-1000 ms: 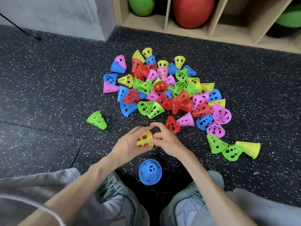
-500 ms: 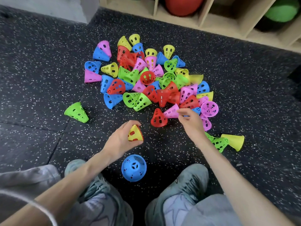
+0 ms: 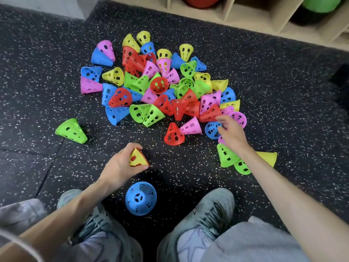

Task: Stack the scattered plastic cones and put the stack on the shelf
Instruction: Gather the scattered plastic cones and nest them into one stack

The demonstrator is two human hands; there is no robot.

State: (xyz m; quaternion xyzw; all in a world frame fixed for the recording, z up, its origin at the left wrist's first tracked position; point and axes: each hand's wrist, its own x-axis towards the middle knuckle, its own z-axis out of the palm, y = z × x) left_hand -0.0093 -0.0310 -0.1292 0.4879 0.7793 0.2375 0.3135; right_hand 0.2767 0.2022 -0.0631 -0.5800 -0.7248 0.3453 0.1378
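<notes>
A yellow cone (image 3: 137, 158) nested over a red one is gripped in the left hand (image 3: 120, 168), fingers and thumb curled round it, low in the middle of the view. The right hand (image 3: 231, 132) is reached out at about 2 o'clock from the left, its fingers loosely bent over a blue cone (image 3: 212, 130) lying on its side at the near edge of the pile; whether that cone is actually pinched or only touched cannot be told, as the fingers are blurred. The pile of cones (image 3: 160, 84) is spread over the speckled black floor (image 3: 283, 95) at 12 o'clock from the hands: perforated plastic cones in red, blue, green, yellow and pink, mostly tipped over and overlapping. A single green cone (image 3: 71, 131) is seen apart at 9 o'clock from the pile, and an upright red cone (image 3: 173, 134) stands just beside a pink one at the pile's near edge. Two green cones and a yellow cone (image 3: 267, 158) lie under the right forearm. A lone blue cone (image 3: 140, 198) stands upright between the two shoes (image 3: 207, 208). The wooden shelf (image 3: 245, 14) runs along the top edge, at 12 o'clock beyond the pile.
</notes>
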